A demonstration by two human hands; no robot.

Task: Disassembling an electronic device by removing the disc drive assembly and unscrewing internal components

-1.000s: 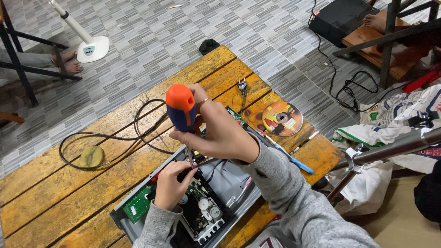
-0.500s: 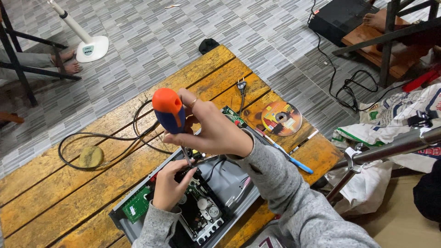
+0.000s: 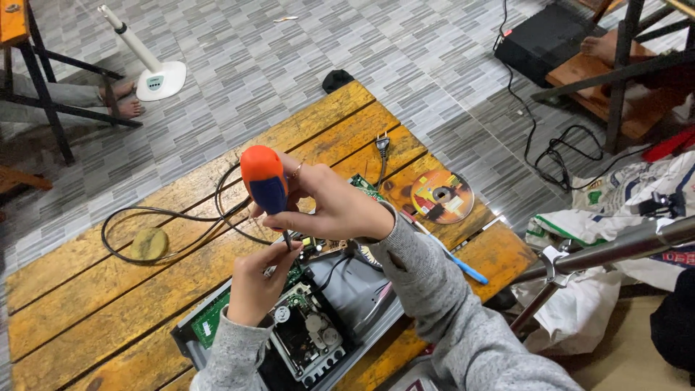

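A yellow plank table (image 3: 87, 311) runs from the lower left of the frame up to the centre, over a grey tiled floor (image 3: 405, 51). At the bottom centre your opened disc player (image 3: 340, 318) sits on the planks, its grey metal chassis uncovered, a green circuit board (image 3: 211, 326) at its left end and the drive mechanism (image 3: 308, 340) in the middle.

Your right hand (image 3: 340, 210) comes in from the lower right in a grey sleeve and is closed around a screwdriver (image 3: 266, 185), just left of centre. The orange and blue handle stands nearly upright, and the thin shaft points down toward the player's upper edge. Your left hand (image 3: 253, 289) rises from the bottom of the frame, its fingers pinched narrow round the lower shaft near the tip; the tip itself is hidden behind them.

A black power cable (image 3: 145, 217) loops across the planks at centre left, around a flat round yellowish pad (image 3: 149, 244), and its plug (image 3: 382, 143) lies above centre. Right of centre lie a printed disc (image 3: 441, 197) and, just below it, a blue-tipped pen-like tool (image 3: 452, 255). In the upper left a white fan base (image 3: 161, 78) stands on the tiles beside another person's bare feet (image 3: 119, 98).
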